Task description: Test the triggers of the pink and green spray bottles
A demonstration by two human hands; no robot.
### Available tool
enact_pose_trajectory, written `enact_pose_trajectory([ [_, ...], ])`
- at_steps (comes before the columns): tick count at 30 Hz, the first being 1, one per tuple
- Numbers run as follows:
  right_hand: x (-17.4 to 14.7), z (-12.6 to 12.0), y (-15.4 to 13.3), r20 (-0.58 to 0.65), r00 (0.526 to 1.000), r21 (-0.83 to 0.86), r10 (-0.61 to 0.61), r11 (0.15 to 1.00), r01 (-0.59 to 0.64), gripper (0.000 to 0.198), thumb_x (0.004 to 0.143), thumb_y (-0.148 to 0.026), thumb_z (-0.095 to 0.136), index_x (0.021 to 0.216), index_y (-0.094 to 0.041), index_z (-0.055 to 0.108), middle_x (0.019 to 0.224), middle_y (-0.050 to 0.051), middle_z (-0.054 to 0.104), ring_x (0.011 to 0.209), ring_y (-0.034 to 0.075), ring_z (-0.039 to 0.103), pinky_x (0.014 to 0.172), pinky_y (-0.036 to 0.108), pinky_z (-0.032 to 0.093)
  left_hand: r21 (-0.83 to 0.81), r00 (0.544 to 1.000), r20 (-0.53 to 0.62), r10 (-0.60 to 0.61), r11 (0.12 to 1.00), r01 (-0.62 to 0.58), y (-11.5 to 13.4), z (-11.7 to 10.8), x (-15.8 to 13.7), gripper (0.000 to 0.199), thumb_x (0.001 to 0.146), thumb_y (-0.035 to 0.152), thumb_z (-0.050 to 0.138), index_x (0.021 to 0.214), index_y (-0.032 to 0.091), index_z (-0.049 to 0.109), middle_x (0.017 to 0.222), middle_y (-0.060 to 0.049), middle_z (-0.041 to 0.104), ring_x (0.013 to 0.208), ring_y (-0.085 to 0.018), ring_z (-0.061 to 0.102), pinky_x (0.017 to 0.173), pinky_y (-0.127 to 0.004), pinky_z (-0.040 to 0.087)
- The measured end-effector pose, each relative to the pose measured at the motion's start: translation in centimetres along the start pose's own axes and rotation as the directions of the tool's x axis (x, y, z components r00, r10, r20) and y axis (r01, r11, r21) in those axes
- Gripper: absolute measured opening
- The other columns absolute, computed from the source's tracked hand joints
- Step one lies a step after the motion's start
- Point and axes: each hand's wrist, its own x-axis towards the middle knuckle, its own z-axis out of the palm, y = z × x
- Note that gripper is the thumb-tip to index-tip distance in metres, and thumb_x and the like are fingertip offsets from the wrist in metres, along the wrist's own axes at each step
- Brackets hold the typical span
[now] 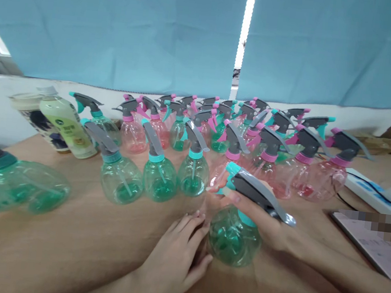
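Observation:
A clear green spray bottle with a grey and turquoise spray head stands at the front, slightly tilted. My right hand is closed round its neck, just under the spray head, the fingers reaching to the trigger. My left hand rests on the table just left of this bottle, fingers stretched forward and slightly bent, holding nothing I can see. Ahead of it stand several more green spray bottles, the nearest a green bottle with a turquoise collar. Part of my right fingers is hidden behind the spray head.
Pink spray bottles and green ones crowd the back of the wooden table. More green bottles stand at left, before a pale green drink bottle and a cup. A tablet-like device and power strip lie right.

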Motion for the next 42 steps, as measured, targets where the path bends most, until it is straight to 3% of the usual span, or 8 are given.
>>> enact_pose_trajectory([
  [12, 0.0, -0.1, -0.8, -0.062, 0.997, 0.013, 0.044, 0.999, -0.043, 0.034, 0.091, -0.051, 0.051, 0.069, -0.025, 0.053, 0.063, -0.002, 0.05, 0.058, 0.014, 0.049, 0.054, 0.027, 0.041, -0.004, 1.0, -0.015, 0.003, 1.0, -0.003, -0.1, 0.1, 0.0, 0.037, 0.09, 0.026, 0.059, 0.124, 0.012, 0.054, 0.138, -0.018, 0.052, 0.129, -0.033, 0.046, 0.103, -0.052, 0.043],
  [16, 0.1, -0.1, -0.6, 0.031, 0.994, 0.116, 0.103, 0.988, -0.106, 0.026, 0.091, -0.049, 0.053, 0.084, -0.025, 0.06, 0.076, -0.001, 0.061, 0.07, 0.016, 0.058, 0.065, 0.029, 0.048, -0.006, 1.0, -0.011, 0.001, 1.0, -0.001, -0.1, 0.2, 0.0, 0.037, 0.09, 0.026, 0.06, 0.123, 0.01, 0.054, 0.137, -0.019, 0.052, 0.128, -0.034, 0.047, 0.102, -0.053, 0.043],
  [20, -0.1, 0.2, 0.1, 0.021, 0.994, 0.196, 0.111, 0.974, -0.113, 0.027, 0.09, -0.049, 0.054, 0.107, -0.028, 0.059, 0.094, 0.0, 0.064, 0.085, 0.018, 0.061, 0.08, 0.031, 0.049, -0.004, 1.0, -0.009, 0.003, 1.0, -0.003, 0.0, 0.2, 0.1, 0.039, 0.09, 0.026, 0.06, 0.124, 0.009, 0.053, 0.135, -0.02, 0.053, 0.127, -0.034, 0.047, 0.103, -0.053, 0.042],
  [26, -0.2, 0.2, 0.3, -0.002, 0.996, 0.121, 0.086, 0.989, -0.086, 0.023, 0.091, -0.045, 0.054, 0.106, -0.029, 0.062, 0.081, -0.002, 0.059, 0.075, 0.016, 0.056, 0.069, 0.028, 0.046, 0.013, 1.0, -0.009, 0.008, 1.0, -0.008, -0.1, 0.1, 0.1, 0.038, 0.091, 0.026, 0.059, 0.125, 0.01, 0.052, 0.137, -0.019, 0.052, 0.128, -0.034, 0.047, 0.103, -0.052, 0.043],
  [33, -0.1, 0.1, 0.0, 0.004, 0.995, 0.154, 0.099, 0.983, -0.098, 0.019, 0.09, -0.035, 0.058, 0.107, -0.027, 0.062, 0.082, -0.002, 0.061, 0.067, 0.014, 0.055, 0.062, 0.027, 0.045, 0.009, 1.0, -0.02, 0.009, 1.0, -0.009, -0.1, 0.2, 0.0, 0.039, 0.091, 0.028, 0.058, 0.127, 0.011, 0.051, 0.137, -0.017, 0.052, 0.129, -0.032, 0.046, 0.104, -0.05, 0.042],
  [42, -0.3, 0.2, 0.0, -0.007, 0.991, 0.144, 0.136, 0.981, -0.134, 0.025, 0.089, -0.041, 0.058, 0.109, -0.028, 0.065, 0.075, -0.002, 0.062, 0.067, 0.016, 0.059, 0.063, 0.029, 0.049, -0.011, 1.0, 0.004, -0.015, 1.0, 0.015, 0.1, 0.0, 0.0, 0.041, 0.091, 0.029, 0.06, 0.126, 0.009, 0.052, 0.136, -0.018, 0.052, 0.129, -0.033, 0.046, 0.104, -0.05, 0.041],
])
